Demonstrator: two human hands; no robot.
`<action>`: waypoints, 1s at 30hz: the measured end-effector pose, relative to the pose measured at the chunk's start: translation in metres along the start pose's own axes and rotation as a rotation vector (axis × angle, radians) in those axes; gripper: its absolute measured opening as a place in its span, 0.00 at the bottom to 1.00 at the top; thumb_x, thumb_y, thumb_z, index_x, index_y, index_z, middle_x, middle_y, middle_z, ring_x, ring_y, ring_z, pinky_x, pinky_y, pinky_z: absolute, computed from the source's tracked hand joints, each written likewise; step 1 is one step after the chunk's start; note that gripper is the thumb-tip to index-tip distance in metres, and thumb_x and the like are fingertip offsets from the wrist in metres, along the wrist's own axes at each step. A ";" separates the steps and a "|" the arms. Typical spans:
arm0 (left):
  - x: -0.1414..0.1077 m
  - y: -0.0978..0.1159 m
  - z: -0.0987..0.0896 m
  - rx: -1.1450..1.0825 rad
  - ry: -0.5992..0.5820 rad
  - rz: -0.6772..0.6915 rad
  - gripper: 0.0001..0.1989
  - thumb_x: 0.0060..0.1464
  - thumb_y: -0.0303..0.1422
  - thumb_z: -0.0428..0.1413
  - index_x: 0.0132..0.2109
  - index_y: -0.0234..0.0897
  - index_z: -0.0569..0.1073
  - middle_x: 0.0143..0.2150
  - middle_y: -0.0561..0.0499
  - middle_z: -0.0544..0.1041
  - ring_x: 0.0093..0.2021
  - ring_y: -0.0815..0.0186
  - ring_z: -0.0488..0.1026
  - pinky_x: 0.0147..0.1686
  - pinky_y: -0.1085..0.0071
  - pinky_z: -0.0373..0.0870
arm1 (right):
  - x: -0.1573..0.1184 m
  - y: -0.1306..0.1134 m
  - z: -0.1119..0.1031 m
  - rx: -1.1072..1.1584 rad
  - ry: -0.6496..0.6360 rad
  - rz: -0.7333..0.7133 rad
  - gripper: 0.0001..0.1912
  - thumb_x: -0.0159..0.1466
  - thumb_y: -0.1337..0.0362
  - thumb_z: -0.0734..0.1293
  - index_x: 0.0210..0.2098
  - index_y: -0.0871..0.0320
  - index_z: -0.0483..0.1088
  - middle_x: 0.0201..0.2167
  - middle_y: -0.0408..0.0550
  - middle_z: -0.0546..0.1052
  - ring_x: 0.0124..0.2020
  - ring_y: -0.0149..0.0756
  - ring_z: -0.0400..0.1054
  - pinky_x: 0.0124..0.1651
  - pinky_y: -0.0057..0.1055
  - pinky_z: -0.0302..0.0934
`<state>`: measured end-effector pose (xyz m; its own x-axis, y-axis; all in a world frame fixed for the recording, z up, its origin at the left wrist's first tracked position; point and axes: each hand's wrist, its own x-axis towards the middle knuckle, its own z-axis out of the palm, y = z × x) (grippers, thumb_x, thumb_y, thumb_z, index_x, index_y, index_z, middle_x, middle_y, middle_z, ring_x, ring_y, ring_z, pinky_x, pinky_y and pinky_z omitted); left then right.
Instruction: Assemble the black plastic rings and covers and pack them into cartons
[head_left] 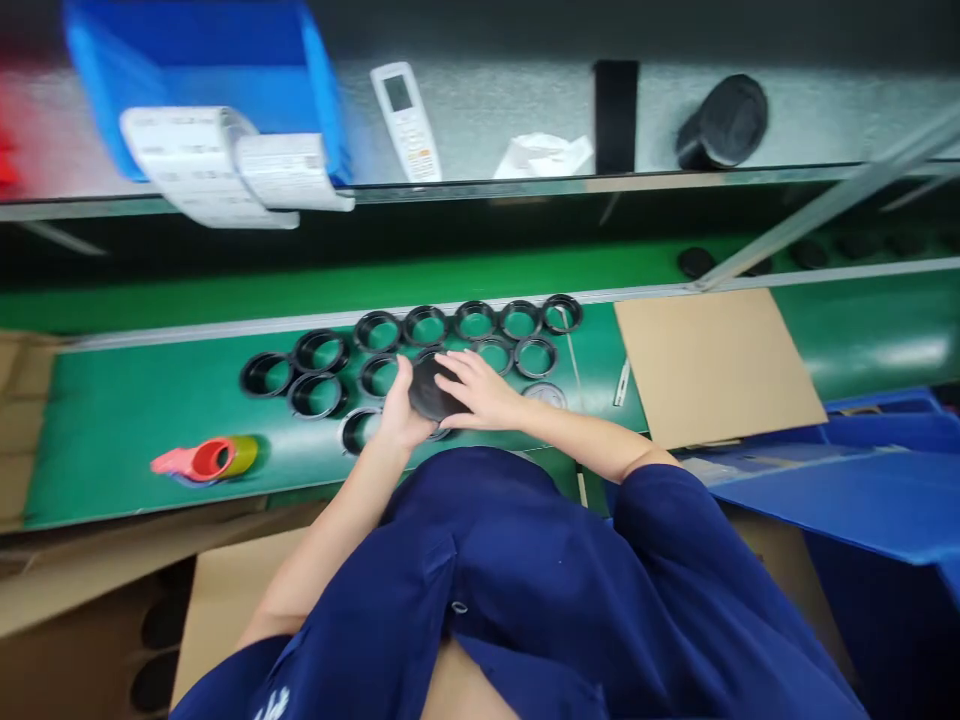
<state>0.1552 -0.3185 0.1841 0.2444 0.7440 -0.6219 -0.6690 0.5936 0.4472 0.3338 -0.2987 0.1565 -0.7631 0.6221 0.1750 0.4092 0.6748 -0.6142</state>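
A round black disc-like part (433,390) is held between both hands over the green bench. My left hand (405,408) grips its left edge, with the thumb up along the rim. My right hand (480,392) lies over its right side, fingers resting on the upper face. Around and behind the hands stand several black rings (316,395) in loose rows on the green surface (150,400). One ring (360,430) is just left of my left hand. A greyish round piece (545,396) lies to the right of my right hand.
A red and yellow tape roll (225,458) sits at the left. Cardboard (720,365) and a small blade-like tool (622,383) lie at the right. Above, a shelf (465,110) holds a blue bin (210,90), labels, a remote (406,122) and a black cylinder (724,122). A slanted metal bar crosses the right.
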 end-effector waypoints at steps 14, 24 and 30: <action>0.030 -0.004 0.014 0.263 0.087 -0.115 0.36 0.67 0.57 0.47 0.72 0.42 0.60 0.70 0.34 0.65 0.73 0.48 0.60 0.69 0.40 0.59 | -0.033 0.195 -0.075 -0.201 0.319 0.984 0.53 0.59 0.47 0.74 0.75 0.58 0.49 0.71 0.71 0.53 0.69 0.67 0.51 0.67 0.58 0.51; 0.052 -0.007 -0.027 0.403 0.386 -0.156 0.17 0.64 0.42 0.58 0.53 0.34 0.76 0.58 0.36 0.77 0.58 0.53 0.76 0.61 0.55 0.72 | -0.061 0.274 -0.078 -0.312 0.034 1.067 0.49 0.68 0.41 0.64 0.77 0.57 0.42 0.77 0.67 0.41 0.77 0.65 0.34 0.73 0.66 0.29; 0.094 -0.057 0.000 1.075 0.040 0.049 0.17 0.44 0.40 0.72 0.42 0.42 0.82 0.45 0.41 0.80 0.58 0.42 0.72 0.67 0.48 0.60 | -0.053 0.270 -0.080 -0.457 0.373 0.958 0.40 0.74 0.45 0.51 0.78 0.59 0.38 0.79 0.60 0.34 0.78 0.57 0.26 0.74 0.64 0.25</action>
<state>0.2162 -0.2822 0.1001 0.1976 0.7751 -0.6002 0.2946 0.5370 0.7905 0.5255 -0.1176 0.0429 0.1310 0.9902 0.0486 0.9496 -0.1112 -0.2930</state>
